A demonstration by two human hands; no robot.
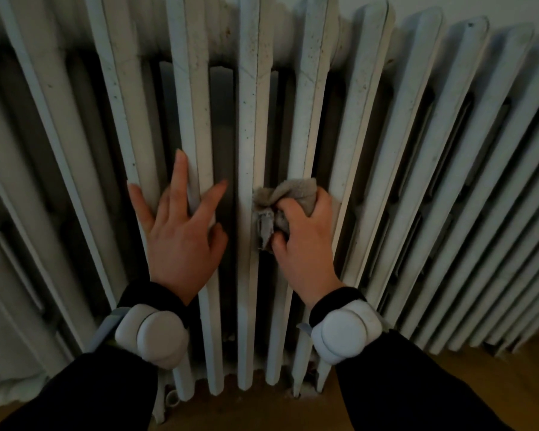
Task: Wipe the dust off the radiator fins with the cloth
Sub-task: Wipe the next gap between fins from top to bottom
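**cloth bunched in the right hand, pressed to a radiator fin**

the right hand [305, 241] is curled tight around a grey-beige cloth [280, 206], thumb and fingers closed over the bundle so most of the fabric is hidden in the fist. what shows is a crumpled top fold above the knuckles and a frayed, paler flap hanging down on the thumb side. the cloth sits against the front edge of a fin near the middle of the radiator [367, 126], about halfway up its height, with the flap lying over the dark gap just left of that fin. how much cloth reaches into the gap cannot be told.

the left hand [181, 231] holds nothing. it lies flat and spread on the fins just left of the cloth, fingers fanned wide: the little finger and middle finger rest on pale fin edges, the index finger points across a dark slot, and the thumb is tucked toward the next fin. the two hands are near each other but apart, one fin between them.

each wrist carries a rounded white device [151, 337] strapped over a black sleeve [75, 396]; the sleeves run out of the bottom edge.

the radiator is white, ribbed, speckled with dark spots on the upper fins. its left and right ends are cut off by the edges and bent by the wide lens. the slots between fins are too dark to see into. a wooden floor [479, 384] shows beneath, dim, and a small fitting at the radiator's foot is hard to make out.
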